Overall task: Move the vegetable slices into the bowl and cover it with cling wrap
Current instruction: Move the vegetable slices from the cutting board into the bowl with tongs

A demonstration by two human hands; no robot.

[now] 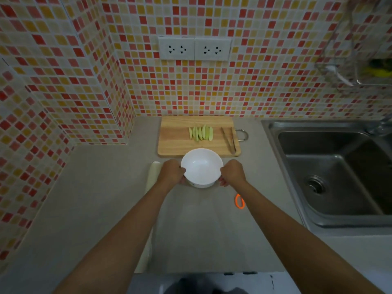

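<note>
An empty white bowl (201, 166) stands on the grey counter just in front of a wooden cutting board (174, 143). My left hand (172, 171) grips its left side and my right hand (232, 171) grips its right side. Several pale green vegetable slices (201, 133) lie in a row on the middle of the board. Metal tongs (229, 139) rest on the board's right part. A white roll of cling wrap (153, 177) lies on the counter left of the bowl, partly hidden by my left forearm. A sheet of it seems spread on the counter under my arms.
A steel sink (331, 172) fills the right side. An orange ring-shaped object (239, 201) lies on the counter near my right forearm. Tiled walls close the back and left; two sockets (194, 48) sit above the board. A wire rack (360, 66) hangs at the upper right.
</note>
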